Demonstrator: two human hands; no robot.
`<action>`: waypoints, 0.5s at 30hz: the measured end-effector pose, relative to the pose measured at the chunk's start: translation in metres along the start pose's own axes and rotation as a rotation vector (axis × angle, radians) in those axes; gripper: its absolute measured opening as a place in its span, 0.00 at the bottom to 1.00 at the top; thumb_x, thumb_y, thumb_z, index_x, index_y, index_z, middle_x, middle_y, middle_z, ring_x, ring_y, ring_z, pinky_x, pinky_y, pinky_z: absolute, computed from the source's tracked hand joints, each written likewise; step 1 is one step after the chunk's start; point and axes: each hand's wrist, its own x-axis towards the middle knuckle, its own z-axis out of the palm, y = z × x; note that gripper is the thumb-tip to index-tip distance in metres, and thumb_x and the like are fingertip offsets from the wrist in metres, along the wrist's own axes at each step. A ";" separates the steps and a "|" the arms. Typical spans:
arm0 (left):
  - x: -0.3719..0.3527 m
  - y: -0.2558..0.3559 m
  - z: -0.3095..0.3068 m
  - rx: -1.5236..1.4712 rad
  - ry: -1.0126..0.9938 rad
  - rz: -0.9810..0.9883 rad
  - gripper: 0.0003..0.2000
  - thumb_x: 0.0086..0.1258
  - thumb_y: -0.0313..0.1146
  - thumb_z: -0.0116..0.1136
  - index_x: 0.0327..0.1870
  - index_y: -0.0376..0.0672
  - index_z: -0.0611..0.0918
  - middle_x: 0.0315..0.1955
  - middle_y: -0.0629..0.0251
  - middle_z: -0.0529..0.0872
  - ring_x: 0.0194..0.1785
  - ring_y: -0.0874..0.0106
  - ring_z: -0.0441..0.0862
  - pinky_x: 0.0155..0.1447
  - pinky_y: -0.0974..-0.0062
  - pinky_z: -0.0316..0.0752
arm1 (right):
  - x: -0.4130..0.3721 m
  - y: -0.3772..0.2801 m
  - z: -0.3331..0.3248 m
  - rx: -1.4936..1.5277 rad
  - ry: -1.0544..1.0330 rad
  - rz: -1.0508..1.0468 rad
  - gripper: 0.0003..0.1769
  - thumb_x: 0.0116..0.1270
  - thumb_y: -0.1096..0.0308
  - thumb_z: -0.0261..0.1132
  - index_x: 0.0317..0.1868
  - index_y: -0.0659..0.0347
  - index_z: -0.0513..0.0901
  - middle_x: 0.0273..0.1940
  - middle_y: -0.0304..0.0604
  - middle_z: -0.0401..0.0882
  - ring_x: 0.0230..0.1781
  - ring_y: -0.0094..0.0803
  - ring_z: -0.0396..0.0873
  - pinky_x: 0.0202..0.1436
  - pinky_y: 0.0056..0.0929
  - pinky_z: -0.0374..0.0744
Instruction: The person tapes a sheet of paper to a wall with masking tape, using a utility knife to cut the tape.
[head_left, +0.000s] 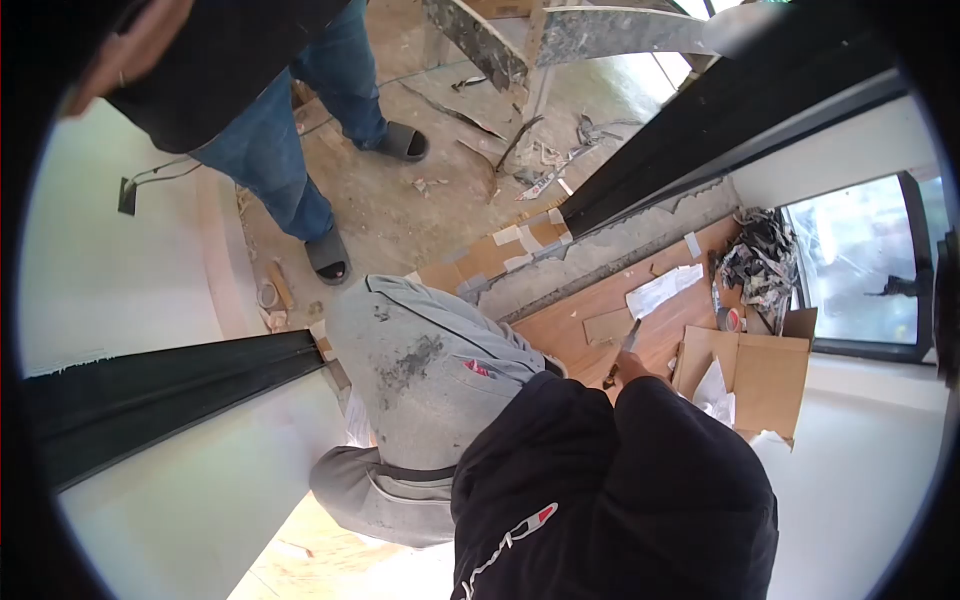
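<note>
My right hand reaches out from a black sleeve, low over the wood-look floor. Its fingers are wrapped round a slim tool; a grey, narrow end points away from me and a dark end shows on the near side. The exact kind is too small to make out. Just beyond the tool lie a flat brown piece of cardboard and a crumpled white sheet. My left hand is out of sight.
An open cardboard box stands right of my hand, near a tape roll and crumpled dark plastic. A dark-framed window is beyond. Another person in jeans stands upper left. Taped cardboard lines the threshold; debris lies on the concrete.
</note>
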 end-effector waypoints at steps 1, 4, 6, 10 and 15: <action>0.004 -0.002 0.007 0.004 -0.053 -0.042 0.17 0.72 0.39 0.66 0.34 0.28 0.86 0.34 0.48 0.91 0.39 0.55 0.90 0.44 0.56 0.81 | 0.014 -0.002 -0.007 -0.039 0.057 -0.038 0.15 0.73 0.65 0.64 0.49 0.71 0.83 0.33 0.49 0.84 0.30 0.42 0.83 0.35 0.43 0.81; -0.001 0.006 0.055 -0.054 -0.146 -0.234 0.17 0.73 0.39 0.66 0.35 0.28 0.86 0.35 0.47 0.92 0.40 0.55 0.90 0.45 0.56 0.81 | 0.046 0.024 -0.033 -0.171 0.169 -0.256 0.15 0.74 0.64 0.64 0.48 0.71 0.83 0.34 0.50 0.84 0.32 0.43 0.84 0.36 0.43 0.81; -0.003 0.025 0.100 -0.152 -0.087 -0.440 0.18 0.73 0.40 0.66 0.35 0.28 0.86 0.35 0.47 0.92 0.40 0.54 0.90 0.45 0.56 0.81 | 0.053 0.023 -0.026 -0.210 0.133 -0.522 0.15 0.74 0.63 0.63 0.48 0.70 0.84 0.34 0.50 0.85 0.33 0.44 0.84 0.38 0.42 0.82; 0.050 0.050 0.164 -0.415 0.022 -0.740 0.18 0.73 0.40 0.65 0.36 0.28 0.87 0.36 0.47 0.92 0.41 0.54 0.90 0.46 0.55 0.81 | 0.056 -0.109 0.065 -0.126 0.117 -1.043 0.16 0.75 0.62 0.62 0.47 0.70 0.84 0.35 0.51 0.86 0.35 0.47 0.85 0.40 0.41 0.83; 0.085 -0.005 0.153 -0.411 -0.271 -0.731 0.18 0.74 0.41 0.65 0.38 0.28 0.87 0.37 0.46 0.92 0.43 0.53 0.90 0.47 0.54 0.81 | 0.040 -0.151 0.059 -0.012 0.520 -1.144 0.17 0.77 0.60 0.62 0.46 0.70 0.85 0.36 0.51 0.87 0.37 0.49 0.86 0.42 0.40 0.83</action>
